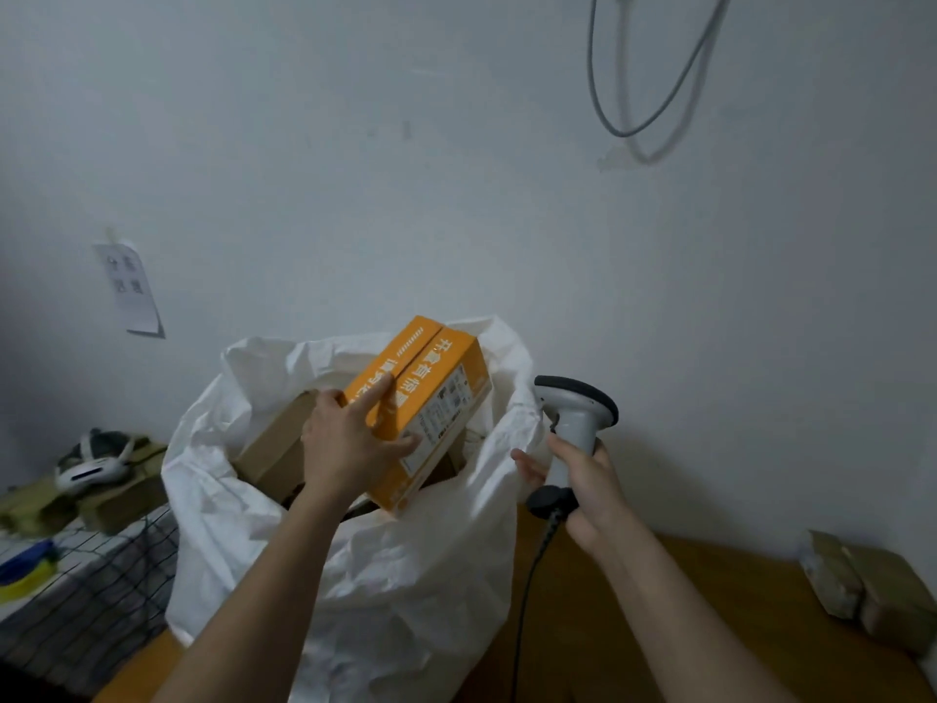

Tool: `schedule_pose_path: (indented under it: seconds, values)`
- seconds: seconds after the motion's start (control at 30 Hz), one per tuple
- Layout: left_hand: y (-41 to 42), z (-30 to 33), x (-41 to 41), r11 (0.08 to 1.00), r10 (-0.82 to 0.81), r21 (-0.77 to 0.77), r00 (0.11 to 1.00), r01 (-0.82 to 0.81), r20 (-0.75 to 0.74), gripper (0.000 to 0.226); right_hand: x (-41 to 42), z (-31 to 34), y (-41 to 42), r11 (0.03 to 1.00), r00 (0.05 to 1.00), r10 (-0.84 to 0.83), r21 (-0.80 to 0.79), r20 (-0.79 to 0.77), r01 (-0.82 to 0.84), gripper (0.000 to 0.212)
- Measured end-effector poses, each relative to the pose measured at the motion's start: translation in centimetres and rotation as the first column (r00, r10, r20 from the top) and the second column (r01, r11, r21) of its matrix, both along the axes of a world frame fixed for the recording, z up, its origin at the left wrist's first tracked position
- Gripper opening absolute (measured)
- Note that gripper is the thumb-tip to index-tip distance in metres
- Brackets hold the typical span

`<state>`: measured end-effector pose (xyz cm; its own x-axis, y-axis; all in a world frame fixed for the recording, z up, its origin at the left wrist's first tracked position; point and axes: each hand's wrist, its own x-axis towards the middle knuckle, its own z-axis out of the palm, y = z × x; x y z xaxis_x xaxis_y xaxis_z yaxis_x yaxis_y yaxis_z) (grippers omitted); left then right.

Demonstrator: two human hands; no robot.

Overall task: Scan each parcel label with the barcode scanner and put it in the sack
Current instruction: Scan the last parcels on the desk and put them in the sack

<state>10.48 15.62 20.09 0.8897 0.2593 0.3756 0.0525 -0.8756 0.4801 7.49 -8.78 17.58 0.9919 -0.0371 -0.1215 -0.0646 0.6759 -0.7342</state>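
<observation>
While held over the open mouth of the white sack (pixel 385 591), tilted, label side toward the scanner: orange parcel (pixel 423 408), gripped at its near end by the left hand (pixel 350 443), thumb along one side, forefinger stretched across the top. Pinned against the sack's right rim by the right hand (pixel 583 492): grey barcode scanner (pixel 575 423), fingers curled round its handle, the outer fingertips seemingly catching the fabric as well (hard to tell for certain). Already inside, below the orange one: brown cardboard boxes (pixel 276 449), filling much of the opening. Further brown parcels (pixel 872 596) waiting on the wooden table (pixel 684 601), far right.

Likely step: lowering the parcel in. Risks from here: parcel catching on the boxes beneath and tipping out over the rim; sack mouth folding shut if the right hand lets go; scanner cable (pixel 527 591) dragged in with the fabric.
</observation>
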Motion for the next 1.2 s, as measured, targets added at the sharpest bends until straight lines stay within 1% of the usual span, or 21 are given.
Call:
schedule_pose_path:
  seconds: [0.07, 0.13, 0.23, 0.3, 0.4, 0.53, 0.57, 0.6, 0.67, 0.7, 0.73, 0.8, 0.83, 0.87, 0.93, 1.0, 1.07, 1.13, 1.17, 1.2]
  values:
    - [0.5, -0.2, 0.3, 1.000, -0.016, 0.020, 1.000, 0.016, 0.001, 0.090, 0.9, -0.2, 0.5, 0.999, 0.999, 0.016, 0.044, -0.037, -0.015, 0.035]
    - [0.8, -0.3, 0.5, 0.999, -0.029, 0.036, 1.000, 0.030, -0.006, 0.090, 1.7, -0.5, 0.9, 0.998, 0.999, 0.012, 0.054, -0.047, -0.009, 0.038]
    - [0.8, -0.4, 0.7, 0.997, -0.040, 0.068, 0.999, 0.041, -0.013, 0.089, 2.5, -1.0, 1.1, 1.000, 0.999, -0.026, -0.002, -0.032, 0.026, 0.039]
    - [0.7, -0.3, 0.9, 0.994, -0.050, 0.094, 0.999, 0.052, -0.019, 0.088, 2.6, -0.9, 0.9, 0.996, 0.999, -0.039, -0.077, -0.010, 0.038, 0.044]
    - [0.6, 0.5, 0.9, 0.984, -0.077, 0.155, 0.996, 0.082, -0.040, 0.088, 2.3, 0.0, -0.1, 0.981, 0.994, -0.090, -0.168, 0.058, 0.099, 0.049]
    - [1.0, 1.8, 0.9, 0.957, -0.091, 0.266, 0.992, 0.112, -0.089, 0.088, 1.8, 1.1, -1.6, 0.960, 0.958, -0.200, -0.157, 0.203, 0.234, 0.045]
    - [1.3, 2.5, 0.8, 0.957, -0.113, 0.255, 0.986, 0.141, -0.122, 0.085, 1.6, 1.1, -1.8, 0.956, 0.953, -0.207, -0.163, 0.221, 0.245, 0.044]
    - [1.5, 3.3, 0.8, 0.961, -0.154, 0.204, 0.974, 0.187, -0.167, 0.078, 1.4, 1.0, -1.9, 0.951, 0.950, -0.206, -0.180, 0.235, 0.250, 0.044]
    - [1.7, 5.0, 0.8, 0.960, -0.261, 0.040, 0.939, 0.276, -0.223, 0.057, 1.1, 0.8, -1.9, 0.940, 0.953, -0.176, -0.244, 0.245, 0.236, 0.048]
    - [1.6, 5.4, 0.8, 0.951, -0.304, -0.013, 0.927, 0.309, -0.218, 0.054, 0.9, 0.8, -1.8, 0.936, 0.958, -0.152, -0.275, 0.241, 0.218, 0.051]
    - [1.3, 5.5, 0.7, 0.943, -0.330, -0.037, 0.920, 0.330, -0.211, 0.062, 0.6, 0.8, -1.5, 0.933, 0.963, -0.131, -0.300, 0.237, 0.201, 0.053]
    - [0.4, 4.8, 0.3, 0.942, -0.335, -0.042, 0.918, 0.334, -0.214, 0.089, 0.2, 0.8, -1.0, 0.927, 0.964, -0.104, -0.328, 0.246, 0.184, 0.053]
    - [0.1, 4.2, 0.0, 0.944, -0.326, -0.017, 0.918, 0.331, -0.225, 0.093, 0.1, 0.8, -0.8, 0.924, 0.962, -0.096, -0.337, 0.254, 0.181, 0.053]
    - [-0.2, 3.6, -0.2, 0.946, -0.309, 0.020, 0.918, 0.324, -0.249, 0.091, -0.1, 0.9, -0.7, 0.923, 0.960, -0.091, -0.340, 0.265, 0.181, 0.053]
    - [-0.1, 2.6, -0.3, 0.950, -0.279, 0.066, 0.922, 0.307, -0.270, 0.083, -0.4, 1.2, -0.9, 0.932, 0.951, -0.107, -0.303, 0.291, 0.197, 0.053]
    - [0.2, 2.1, -0.3, 0.950, -0.262, 0.088, 0.919, 0.299, -0.296, 0.070, -0.6, 1.4, -1.2, 0.962, 0.949, -0.146, -0.185, 0.280, 0.202, 0.053]
    - [0.5, 2.0, -0.7, 0.944, -0.276, 0.086, 0.907, 0.317, -0.318, 0.050, -0.6, 1.5, -1.5, 0.974, 0.949, -0.185, -0.081, 0.254, 0.211, 0.049]
    - [0.8, 2.0, -1.1, 0.944, -0.287, 0.072, 0.909, 0.322, -0.304, 0.030, -0.6, 1.3, -1.7, 0.966, 0.950, -0.198, -0.118, 0.243, 0.231, 0.044]
    - [0.8, 2.3, -1.4, 0.949, -0.290, 0.039, 0.914, 0.313, -0.285, 0.024, -0.6, 1.3, -1.7, 0.959, 0.947, -0.196, -0.151, 0.254, 0.239, 0.041]
    - [0.7, 2.6, -1.9, 0.950, -0.308, -0.028, 0.914, 0.312, -0.264, 0.025, -0.7, 1.4, -1.8, 0.953, 0.943, -0.194, -0.175, 0.269, 0.246, 0.038]
